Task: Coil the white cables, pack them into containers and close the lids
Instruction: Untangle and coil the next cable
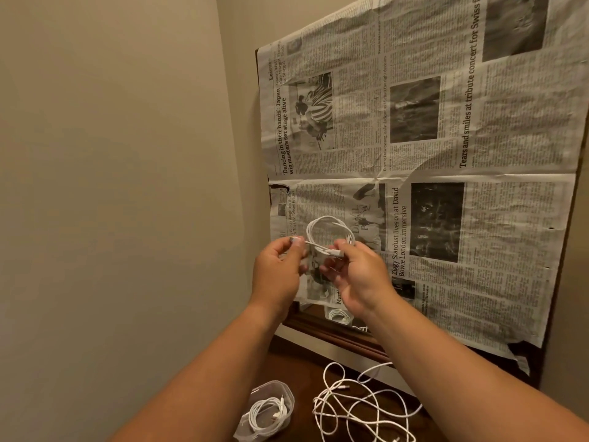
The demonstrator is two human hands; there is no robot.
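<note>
In the head view, the coiled white cable [309,232] hung as a small upright loop a little below the middle of the frame, in front of the newspaper [446,154]. The left hand [277,272] pinched a short free end at the loop's lower left. The right hand [360,279] was clamped on the gathered turns at the lower right, beside a plug. Both grips were therefore together on this cable, and the free end ran roughly level between them.

The open container [288,406] sat straight down from the hands at the bottom edge, on the dark counter [296,368]. It already held another coil [266,413]. The left hand looked slightly nearer to it. Loose cables [333,386] sprawled just right of the container.
</note>
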